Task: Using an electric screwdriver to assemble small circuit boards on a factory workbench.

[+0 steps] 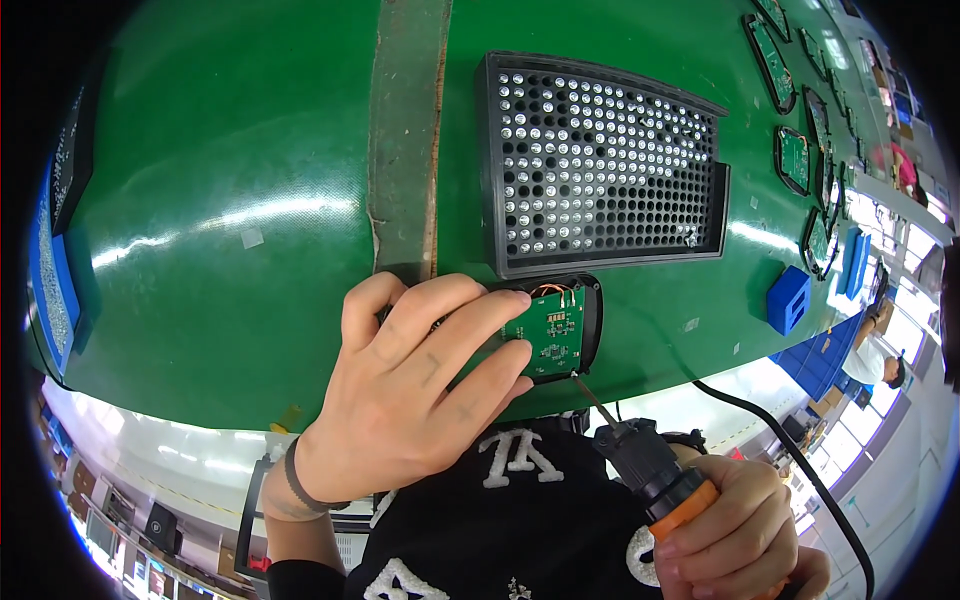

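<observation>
A green circuit board (557,335) sits in a black plastic housing (594,325) near the front edge of the table. Thin orange wires show at the board's top. My left hand (425,380) lies over the housing's left side, fingers bent around it and tips on the board, hiding much of it. In my right hand (735,525) is an orange and black electric screwdriver (645,460), gripped by its body. Its long thin bit slants up to the board's lower right corner, where a small screw (575,374) seems to sit at the tip.
Just beyond the housing stands a black screw tray (490,160) with many holes, partly filled with silvery screws. A blue block (789,300) and several cased boards (793,160) lie to the right. A black cable (800,455) curves past my right hand. A worn strip (408,130) crosses the green mat.
</observation>
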Motion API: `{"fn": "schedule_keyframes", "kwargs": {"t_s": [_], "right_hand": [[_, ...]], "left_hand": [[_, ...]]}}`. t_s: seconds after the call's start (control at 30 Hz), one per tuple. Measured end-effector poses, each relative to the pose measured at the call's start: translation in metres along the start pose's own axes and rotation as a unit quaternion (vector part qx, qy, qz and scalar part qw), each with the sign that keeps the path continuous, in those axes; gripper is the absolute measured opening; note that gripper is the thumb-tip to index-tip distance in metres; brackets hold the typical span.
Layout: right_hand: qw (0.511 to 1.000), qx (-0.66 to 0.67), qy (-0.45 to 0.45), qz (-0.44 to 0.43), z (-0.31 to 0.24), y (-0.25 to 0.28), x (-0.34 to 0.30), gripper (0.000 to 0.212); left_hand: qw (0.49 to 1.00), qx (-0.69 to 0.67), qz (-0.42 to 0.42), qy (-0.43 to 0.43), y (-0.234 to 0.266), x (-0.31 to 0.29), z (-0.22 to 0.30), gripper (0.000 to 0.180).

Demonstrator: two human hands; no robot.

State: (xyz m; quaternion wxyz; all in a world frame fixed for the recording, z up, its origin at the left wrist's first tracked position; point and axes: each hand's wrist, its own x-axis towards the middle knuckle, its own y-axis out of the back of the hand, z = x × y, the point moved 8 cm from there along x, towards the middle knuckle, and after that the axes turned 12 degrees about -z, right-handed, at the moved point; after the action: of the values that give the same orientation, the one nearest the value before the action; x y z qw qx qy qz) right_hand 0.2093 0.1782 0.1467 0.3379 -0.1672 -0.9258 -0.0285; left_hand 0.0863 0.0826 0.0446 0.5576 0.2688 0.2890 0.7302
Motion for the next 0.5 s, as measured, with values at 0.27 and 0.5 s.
{"fn": "schedule_keyframes", "kwargs": {"t_s": [0.27, 0.5], "right_hand": [[0.996, 0.034, -0.047, -0.064, 0.0055, 0.0000, 0.0000, 0.046], [0.997, 0.028, -0.057, -0.051, 0.0049, 0.0016, -0.0006, 0.045]], "left_hand": [[1.000, 0.006, -0.001, 0.000, -0.0006, -0.0004, 0.0003, 0.034], [1.000, 0.010, 0.001, 0.001, -0.0007, -0.0007, 0.0000, 0.034]]}}
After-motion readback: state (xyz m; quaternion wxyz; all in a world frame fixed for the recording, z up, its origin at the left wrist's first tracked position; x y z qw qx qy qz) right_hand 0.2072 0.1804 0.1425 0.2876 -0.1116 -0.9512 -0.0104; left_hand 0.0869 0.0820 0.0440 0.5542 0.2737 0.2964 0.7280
